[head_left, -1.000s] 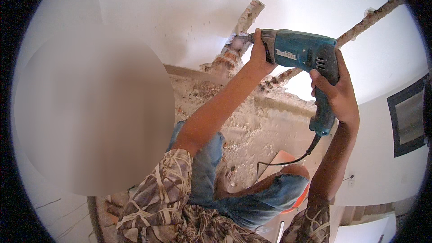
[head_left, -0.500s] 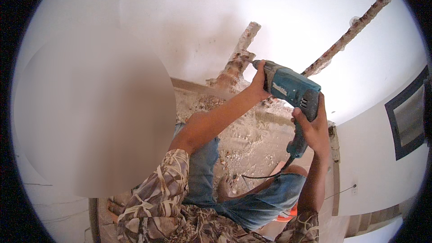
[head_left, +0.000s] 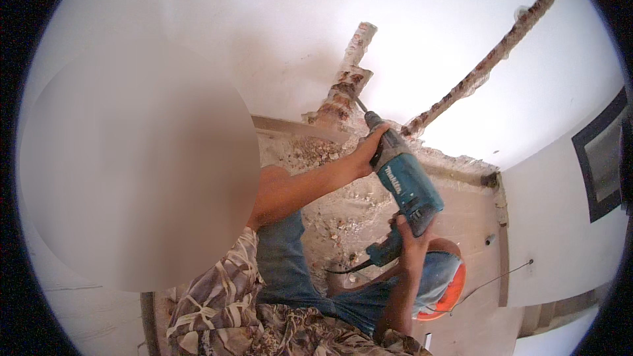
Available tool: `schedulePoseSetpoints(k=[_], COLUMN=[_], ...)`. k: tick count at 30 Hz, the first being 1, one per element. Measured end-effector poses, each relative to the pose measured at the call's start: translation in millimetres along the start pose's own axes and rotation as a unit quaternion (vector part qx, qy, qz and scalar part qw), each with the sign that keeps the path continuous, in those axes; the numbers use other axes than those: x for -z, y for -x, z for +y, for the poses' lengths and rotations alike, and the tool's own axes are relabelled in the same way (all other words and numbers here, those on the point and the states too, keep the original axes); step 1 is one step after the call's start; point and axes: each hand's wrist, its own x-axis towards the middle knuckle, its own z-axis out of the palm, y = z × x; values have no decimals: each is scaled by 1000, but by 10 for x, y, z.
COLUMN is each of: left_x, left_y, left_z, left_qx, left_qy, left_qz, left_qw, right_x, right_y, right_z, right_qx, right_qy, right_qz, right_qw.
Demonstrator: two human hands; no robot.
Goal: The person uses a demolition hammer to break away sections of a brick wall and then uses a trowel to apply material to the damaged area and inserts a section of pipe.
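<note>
A teal-and-black power drill is held at a steep slant, its thin bit reaching up to the rough chiselled channel in the white wall; whether the tip touches is unclear. My left hand is wrapped round the drill's front housing, just behind the chuck. My right hand grips it at the rear handle, lower down, with some fingers hidden. The black cord runs off the handle's end toward my jeans-covered legs.
Rubble lies over the floor below the wall. A long second channel cuts diagonally up to the right. An orange rounded object sits behind my knee. A dark-framed panel is on the right wall. A blurred disc covers much of the left.
Both hands have moved down with the drill, which has swung from nearly level, pointing left, to a steep slant with its chuck upward. The bit shows more fully now.
</note>
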Motion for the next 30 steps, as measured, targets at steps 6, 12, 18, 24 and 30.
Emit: schedulePoseSetpoints(k=[6,12,18,24,30], left_x=[16,-330,-583,-609,-767], left_y=[227,371,239,198,56], left_z=[-13,194,401,507,616], left_qx=[-6,-44,-47,-75,-67], left_qy=[-37,-9,92,133,183], left_qz=[-50,-95,-140,-154,-163], left_qw=[998,994,985,976,967], right_x=[-148,-74,-31,-171,-236], right_y=[162,183,-135,-247,-470], right_z=[232,-407,-1090,-1409,-1735], right_qx=[87,89,137,173,193], right_qy=[-30,-48,-4,121,237], right_qz=[23,9,-46,-84,-73], right_qw=[996,995,989,974,950])
